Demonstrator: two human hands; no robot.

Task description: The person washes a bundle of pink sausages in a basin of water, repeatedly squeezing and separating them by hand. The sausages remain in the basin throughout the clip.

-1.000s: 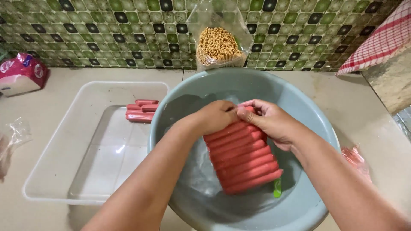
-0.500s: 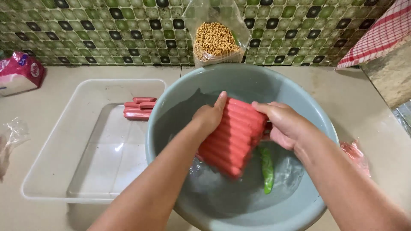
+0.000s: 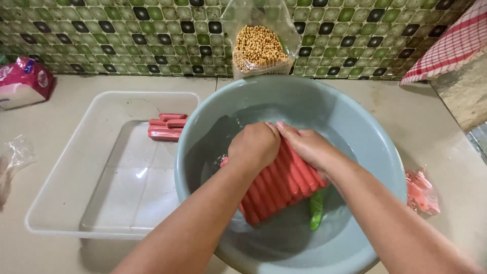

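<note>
A large grey-blue basin (image 3: 375, 147) with water stands on the counter. Inside it lies a block of several red sausages (image 3: 274, 190) packed side by side. My left hand (image 3: 253, 147) grips the block's upper left end, and my right hand (image 3: 307, 147) presses on its upper right side. Both hands are low in the basin, with the sausages partly in the water. A green chilli (image 3: 316, 209) lies in the water just right of the block.
A clear plastic tray (image 3: 76, 172) sits left of the basin with three loose sausages (image 3: 167, 127) at its far edge. A bag of yellow beans (image 3: 259, 45) leans on the tiled wall. A pink packet (image 3: 23, 81), crumpled plastic (image 3: 15, 157), a pink wrapper (image 3: 421, 193) and a checked cloth (image 3: 451, 45) lie around.
The sausage block, lifted and tilted up half a second ago, is now lowered back into the water. Both hands moved down with it and closed over its upper end.
</note>
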